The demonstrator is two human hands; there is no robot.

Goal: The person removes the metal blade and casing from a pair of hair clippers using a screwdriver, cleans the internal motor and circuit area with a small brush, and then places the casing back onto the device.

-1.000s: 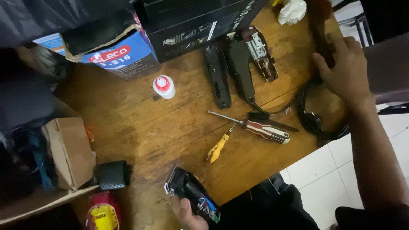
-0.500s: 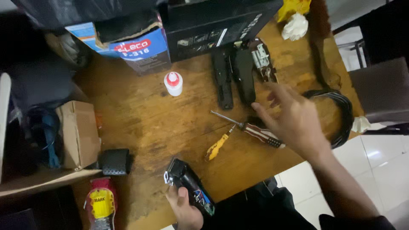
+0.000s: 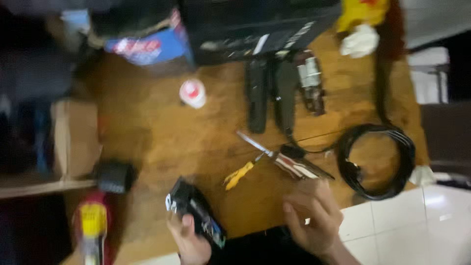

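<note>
1. Clipper lies in the left hand, fingers wrapped round it, at the table's near edge, long axis slanting up-left.
2. Right hand hangs loosely spread and empty just right of it (blurred), nearest the screwdriver.
3. Cable coil lies farther right.
</note>
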